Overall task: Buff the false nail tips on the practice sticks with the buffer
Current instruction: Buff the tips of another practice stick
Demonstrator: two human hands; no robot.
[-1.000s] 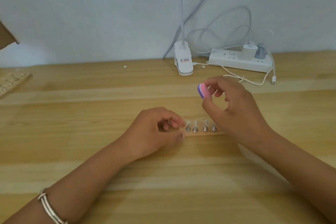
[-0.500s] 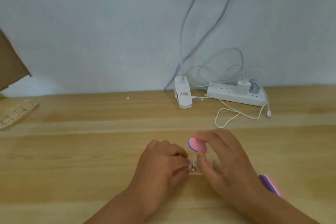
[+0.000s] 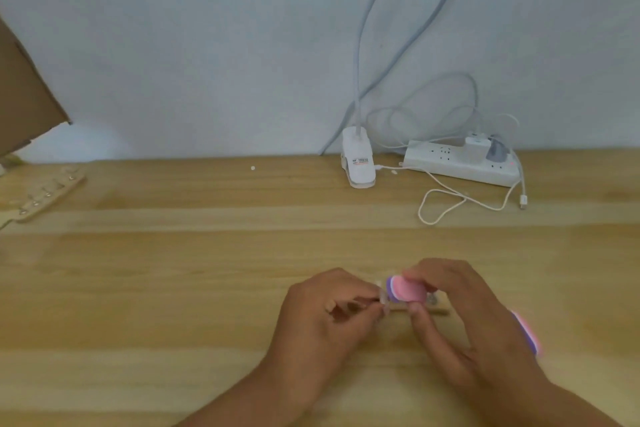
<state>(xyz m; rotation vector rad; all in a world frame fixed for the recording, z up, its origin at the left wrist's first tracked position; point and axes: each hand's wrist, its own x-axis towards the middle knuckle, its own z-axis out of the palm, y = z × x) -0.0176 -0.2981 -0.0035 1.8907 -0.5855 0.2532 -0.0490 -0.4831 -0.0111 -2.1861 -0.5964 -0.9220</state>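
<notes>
Table: the work is set near the front edge, right of centre. Right hand: fingers are curled round the buffer, held with its long axis running left to right. Left hand: a stick is pinched at thumb and fingertips. Nail tip: it is met by the buffer's pink left end, just left of the right hand, so short strokes across it are judged to be next.

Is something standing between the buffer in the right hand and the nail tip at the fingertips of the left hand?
Nothing visible. The buffer in the right hand sits right beside the nail tip that the left hand pinches; contact is too blurred to tell.
</notes>
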